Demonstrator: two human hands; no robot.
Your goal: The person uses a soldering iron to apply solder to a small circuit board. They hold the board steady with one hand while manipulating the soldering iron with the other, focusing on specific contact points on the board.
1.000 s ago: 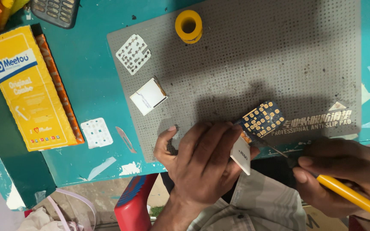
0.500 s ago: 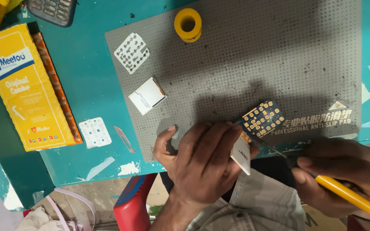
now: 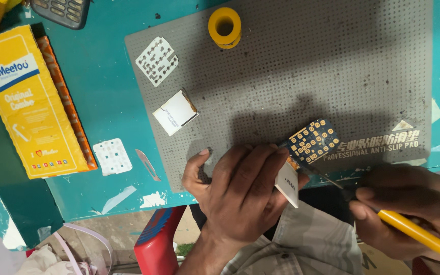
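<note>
While the left hand (image 3: 240, 191) pinches a small blue board (image 3: 311, 141) low in the middle, the right hand (image 3: 408, 206) grips a yellow tool (image 3: 423, 235), its tip seemingly touching the board.

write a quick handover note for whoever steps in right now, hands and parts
Left hand: lies over the near edge of the grey perforated mat, pinning the blue circuit board with gold pads; a small white part sticks out under its fingers.
Right hand: grips the yellow-handled tool, its thin dark tip aimed at the board's near edge; whether they touch is unclear.
On the mat: yellow tape roll, white keypad sheet, small white square module.
On the teal table: second white keypad sheet, loose blade, yellow box.
Done: board bared and out on the mat. Left: tool work at the board.
</note>
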